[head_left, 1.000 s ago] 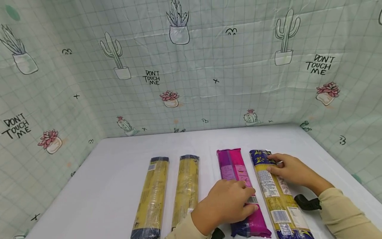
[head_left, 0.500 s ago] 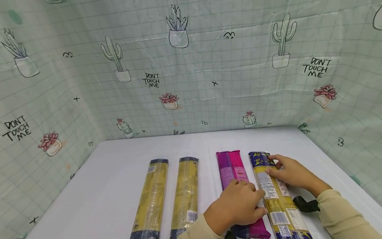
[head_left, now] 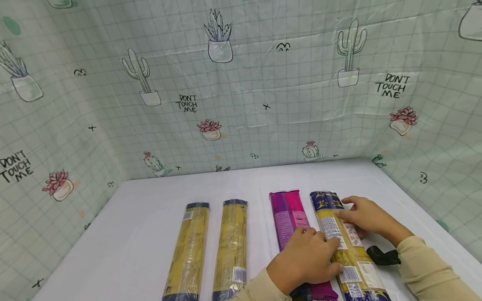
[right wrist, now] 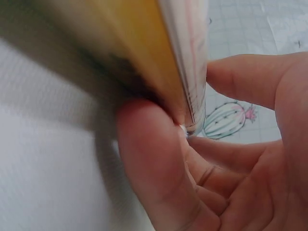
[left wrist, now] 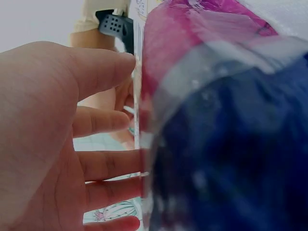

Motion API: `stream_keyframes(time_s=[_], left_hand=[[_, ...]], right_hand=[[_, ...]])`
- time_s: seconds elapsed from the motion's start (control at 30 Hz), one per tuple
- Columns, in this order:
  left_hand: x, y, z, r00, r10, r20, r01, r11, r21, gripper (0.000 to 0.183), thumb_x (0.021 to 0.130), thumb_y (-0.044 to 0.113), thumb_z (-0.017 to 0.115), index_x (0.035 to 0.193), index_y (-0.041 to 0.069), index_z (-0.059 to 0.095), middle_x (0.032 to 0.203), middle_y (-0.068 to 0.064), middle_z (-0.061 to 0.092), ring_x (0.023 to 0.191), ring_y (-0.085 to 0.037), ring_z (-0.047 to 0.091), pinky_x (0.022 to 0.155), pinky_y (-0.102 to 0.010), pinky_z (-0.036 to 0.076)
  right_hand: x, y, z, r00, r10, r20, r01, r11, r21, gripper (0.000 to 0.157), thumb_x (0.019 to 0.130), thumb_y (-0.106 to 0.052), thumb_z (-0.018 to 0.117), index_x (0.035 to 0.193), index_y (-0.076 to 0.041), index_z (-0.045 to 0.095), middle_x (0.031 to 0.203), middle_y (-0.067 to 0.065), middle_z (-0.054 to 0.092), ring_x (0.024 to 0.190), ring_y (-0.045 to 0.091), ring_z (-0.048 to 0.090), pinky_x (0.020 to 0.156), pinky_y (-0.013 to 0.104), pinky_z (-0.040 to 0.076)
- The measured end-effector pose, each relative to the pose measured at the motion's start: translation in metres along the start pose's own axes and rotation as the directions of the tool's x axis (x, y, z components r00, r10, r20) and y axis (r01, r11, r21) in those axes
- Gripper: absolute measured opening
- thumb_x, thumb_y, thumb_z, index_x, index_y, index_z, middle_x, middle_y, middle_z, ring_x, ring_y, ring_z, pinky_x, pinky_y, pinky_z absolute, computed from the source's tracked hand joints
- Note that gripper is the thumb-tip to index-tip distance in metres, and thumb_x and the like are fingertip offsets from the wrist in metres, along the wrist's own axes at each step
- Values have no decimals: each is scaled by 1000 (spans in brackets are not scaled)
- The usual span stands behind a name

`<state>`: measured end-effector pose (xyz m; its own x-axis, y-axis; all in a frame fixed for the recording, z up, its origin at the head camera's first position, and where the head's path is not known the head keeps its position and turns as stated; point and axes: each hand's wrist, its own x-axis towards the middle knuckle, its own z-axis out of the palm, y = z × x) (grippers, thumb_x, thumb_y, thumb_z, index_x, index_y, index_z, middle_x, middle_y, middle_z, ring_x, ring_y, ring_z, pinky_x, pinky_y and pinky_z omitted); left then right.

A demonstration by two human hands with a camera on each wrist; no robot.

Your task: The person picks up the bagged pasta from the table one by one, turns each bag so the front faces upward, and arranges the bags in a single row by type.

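Note:
A clear-and-navy packet of spaghetti (head_left: 348, 251) with printed labels lies lengthwise on the right of the white table. My right hand (head_left: 370, 217) grips its right edge near the far end. In the right wrist view, one finger curls under the packet while another touches its top face. My left hand (head_left: 306, 257) lies across the pink and purple packet (head_left: 284, 217), hiding its middle. Its fairly straight fingers and thumb reach the left edge of the spaghetti packet. Close up in the left wrist view is the pink packet's navy end (left wrist: 226, 144).
Two more yellow spaghetti packets, a left one (head_left: 188, 251) and a right one (head_left: 230, 246), lie side by side to the left. A black wrist device (head_left: 382, 256) sits by the right sleeve. A cactus-print sheet (head_left: 241, 83) hangs behind the white table (head_left: 124, 234).
My left hand has slid right from over the pink packet to the spaghetti packet's left edge. My right hand's fingers have shifted to its right edge. The view has tilted slightly.

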<state>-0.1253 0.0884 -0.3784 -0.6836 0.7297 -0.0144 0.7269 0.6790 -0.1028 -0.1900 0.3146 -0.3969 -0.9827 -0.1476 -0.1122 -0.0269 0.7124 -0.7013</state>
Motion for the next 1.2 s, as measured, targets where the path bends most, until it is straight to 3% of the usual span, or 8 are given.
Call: stream_keyframes(time_s=[0.23, 0.47, 0.67, 0.8, 0.93, 1.03, 1.13, 1.2], left_hand=[[0, 0, 4, 1000, 3, -17, -3, 1000, 13, 46, 95, 66, 50, 131, 39, 59, 121, 13, 64, 114, -9, 56, 101, -35, 42], [0, -9, 4, 995, 8, -97, -12, 999, -40, 43, 97, 65, 46, 120, 33, 64, 108, 13, 69, 106, -7, 61, 97, -34, 45], [0, -10, 7, 994, -53, -98, 37, 986, -161, 59, 99, 68, 34, 119, 23, 66, 99, 11, 71, 100, -5, 64, 97, -33, 45], [0, -7, 8, 991, -104, -83, 81, 967, -241, 66, 100, 70, 27, 116, 19, 66, 87, 9, 70, 95, -3, 65, 92, -30, 45], [-1, -4, 10, 989, -139, -41, 119, 940, -318, 78, 97, 74, 27, 136, 14, 59, 87, 7, 70, 97, -3, 64, 90, -28, 44], [0, -4, 10, 988, -150, -34, 126, 917, -379, 86, 95, 76, 31, 144, 10, 52, 83, 7, 68, 94, -3, 63, 92, -29, 43], [2, -5, 8, 987, -157, -31, 124, 875, -468, 88, 93, 77, 36, 145, 7, 48, 71, 9, 59, 88, -3, 62, 96, -32, 42], [2, -6, 5, 985, -171, -19, 132, 822, -553, 86, 93, 74, 43, 146, 7, 46, 69, 10, 55, 88, -2, 61, 103, -36, 39]], right_hand=[[1, 5, -1, 990, 76, 116, -101, 968, 231, 46, 101, -39, 59, 104, 7, 63, 75, 8, 67, 59, 18, 63, 51, 35, 56], [4, 2, -2, 979, -18, 203, -63, 922, 383, 39, 106, -34, 50, 103, 5, 58, 82, 12, 70, 67, 22, 68, 57, 38, 58], [5, -2, 4, 973, -62, 223, -70, 841, 537, 35, 107, -30, 49, 102, 3, 56, 96, 13, 72, 82, 25, 72, 68, 39, 60], [3, -7, 9, 985, -47, 167, -60, 814, 578, 34, 106, -29, 51, 103, 4, 58, 96, 12, 72, 82, 25, 73, 70, 38, 60], [1, -12, 16, 997, 22, 72, -61, 799, 598, 30, 104, -28, 54, 99, 2, 59, 91, 9, 71, 77, 20, 71, 66, 35, 60], [1, -18, 18, 998, 65, -18, -42, 807, 589, 30, 103, -29, 57, 97, 1, 58, 89, 6, 70, 73, 15, 68, 62, 32, 59], [2, -25, 19, 990, 86, -110, -10, 829, 559, 34, 103, -33, 58, 98, 1, 57, 88, 4, 68, 72, 12, 65, 60, 30, 57], [3, -29, 19, 983, 97, -154, 3, 836, 549, 36, 103, -34, 58, 98, 2, 56, 89, 3, 67, 74, 12, 65, 61, 30, 57]])
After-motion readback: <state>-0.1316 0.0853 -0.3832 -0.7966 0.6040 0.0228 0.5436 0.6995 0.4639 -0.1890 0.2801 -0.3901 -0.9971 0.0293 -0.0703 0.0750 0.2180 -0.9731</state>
